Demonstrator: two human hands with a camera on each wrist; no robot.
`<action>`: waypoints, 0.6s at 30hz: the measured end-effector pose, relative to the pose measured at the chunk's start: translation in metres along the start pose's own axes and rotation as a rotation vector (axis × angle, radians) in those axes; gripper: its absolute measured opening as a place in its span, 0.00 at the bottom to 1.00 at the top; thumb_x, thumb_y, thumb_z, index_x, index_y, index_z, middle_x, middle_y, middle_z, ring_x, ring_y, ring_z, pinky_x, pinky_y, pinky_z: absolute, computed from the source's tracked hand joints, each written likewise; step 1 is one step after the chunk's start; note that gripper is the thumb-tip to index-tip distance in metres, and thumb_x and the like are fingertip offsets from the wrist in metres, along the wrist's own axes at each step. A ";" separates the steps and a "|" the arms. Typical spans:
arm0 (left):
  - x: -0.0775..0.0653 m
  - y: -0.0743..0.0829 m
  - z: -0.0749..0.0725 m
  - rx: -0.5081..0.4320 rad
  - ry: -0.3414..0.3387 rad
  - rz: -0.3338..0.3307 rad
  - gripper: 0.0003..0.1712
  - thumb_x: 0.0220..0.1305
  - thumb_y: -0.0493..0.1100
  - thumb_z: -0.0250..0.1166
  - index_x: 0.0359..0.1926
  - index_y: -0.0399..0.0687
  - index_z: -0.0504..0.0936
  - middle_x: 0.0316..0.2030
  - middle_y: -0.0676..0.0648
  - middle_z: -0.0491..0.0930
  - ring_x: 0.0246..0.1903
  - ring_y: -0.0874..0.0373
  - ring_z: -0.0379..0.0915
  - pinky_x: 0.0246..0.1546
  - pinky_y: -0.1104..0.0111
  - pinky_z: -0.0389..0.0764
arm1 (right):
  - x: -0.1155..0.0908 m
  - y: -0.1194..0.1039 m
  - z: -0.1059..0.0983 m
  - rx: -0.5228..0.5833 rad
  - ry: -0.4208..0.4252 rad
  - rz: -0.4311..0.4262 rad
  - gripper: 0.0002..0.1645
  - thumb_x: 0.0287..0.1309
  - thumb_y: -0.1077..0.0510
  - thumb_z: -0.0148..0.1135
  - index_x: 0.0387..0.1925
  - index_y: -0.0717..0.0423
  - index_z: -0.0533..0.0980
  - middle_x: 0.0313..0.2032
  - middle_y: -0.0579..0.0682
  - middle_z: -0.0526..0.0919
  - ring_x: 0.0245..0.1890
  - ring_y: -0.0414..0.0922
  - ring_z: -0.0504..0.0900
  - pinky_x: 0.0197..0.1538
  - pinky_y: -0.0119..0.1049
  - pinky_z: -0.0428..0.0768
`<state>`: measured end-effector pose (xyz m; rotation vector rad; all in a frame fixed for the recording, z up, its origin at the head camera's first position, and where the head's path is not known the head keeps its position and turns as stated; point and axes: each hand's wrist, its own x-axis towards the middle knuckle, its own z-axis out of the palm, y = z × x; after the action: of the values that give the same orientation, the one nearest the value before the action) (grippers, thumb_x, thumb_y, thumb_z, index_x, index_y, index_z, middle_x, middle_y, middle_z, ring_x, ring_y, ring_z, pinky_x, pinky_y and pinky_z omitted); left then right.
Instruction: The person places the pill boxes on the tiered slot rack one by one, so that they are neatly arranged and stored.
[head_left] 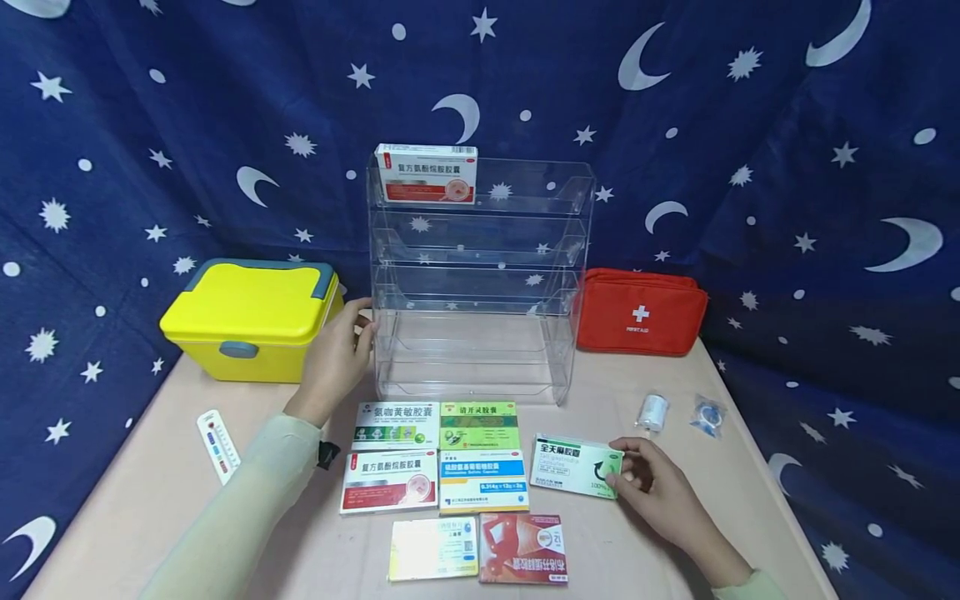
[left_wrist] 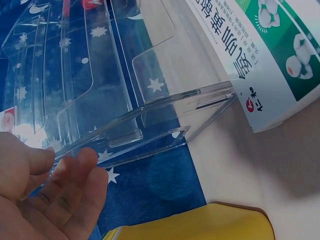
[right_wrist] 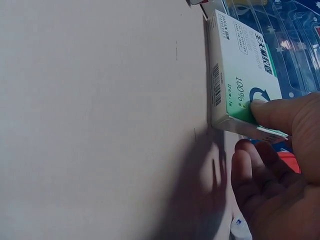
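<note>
In the head view, a clear acrylic rack (head_left: 472,333) with tiered shelves stands at the middle back. My left hand (head_left: 341,354) holds its left side edge; in the left wrist view, thumb and fingertips meet at that clear edge (left_wrist: 120,120). My right hand (head_left: 656,483) grips the right end of a white and green medicine box (head_left: 576,467), thumb on its printed face. The right wrist view shows this box (right_wrist: 240,70) tilted, its barcode side toward the camera. A red and white medicine box (head_left: 427,175) stands in the rack's top tier, at the left.
Several medicine boxes (head_left: 483,481) lie in rows before the rack. A yellow case (head_left: 247,304) stands left, a red first-aid pouch (head_left: 641,312) right. A thermometer-like strip (head_left: 217,446), a white roll (head_left: 652,412) and a bagged blue item (head_left: 707,415) lie on the table.
</note>
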<state>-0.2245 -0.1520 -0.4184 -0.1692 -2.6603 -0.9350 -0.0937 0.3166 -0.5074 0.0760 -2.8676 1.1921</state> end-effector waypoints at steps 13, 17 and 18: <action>0.000 -0.001 -0.001 0.001 0.007 0.014 0.26 0.76 0.42 0.60 0.70 0.42 0.68 0.45 0.42 0.80 0.35 0.49 0.78 0.34 0.57 0.80 | 0.044 -0.035 -0.046 0.125 0.030 -0.157 0.23 0.58 0.64 0.74 0.54 0.56 0.78 0.46 0.52 0.82 0.42 0.42 0.81 0.39 0.30 0.80; 0.001 -0.002 -0.001 0.000 0.010 0.021 0.26 0.76 0.42 0.60 0.70 0.42 0.69 0.46 0.43 0.81 0.35 0.50 0.77 0.34 0.58 0.79 | 0.087 -0.065 -0.072 0.189 0.096 -0.296 0.24 0.57 0.70 0.72 0.55 0.61 0.78 0.47 0.55 0.82 0.42 0.41 0.81 0.39 0.26 0.80; 0.001 -0.002 -0.001 0.000 0.010 0.023 0.26 0.76 0.42 0.60 0.70 0.42 0.69 0.46 0.43 0.81 0.35 0.50 0.76 0.34 0.58 0.79 | 0.099 -0.075 -0.077 0.192 0.114 -0.313 0.24 0.57 0.71 0.71 0.55 0.63 0.77 0.47 0.56 0.81 0.42 0.42 0.81 0.39 0.26 0.80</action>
<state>-0.2261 -0.1544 -0.4187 -0.1938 -2.6433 -0.9260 -0.1870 0.3156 -0.3952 0.4293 -2.5167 1.3484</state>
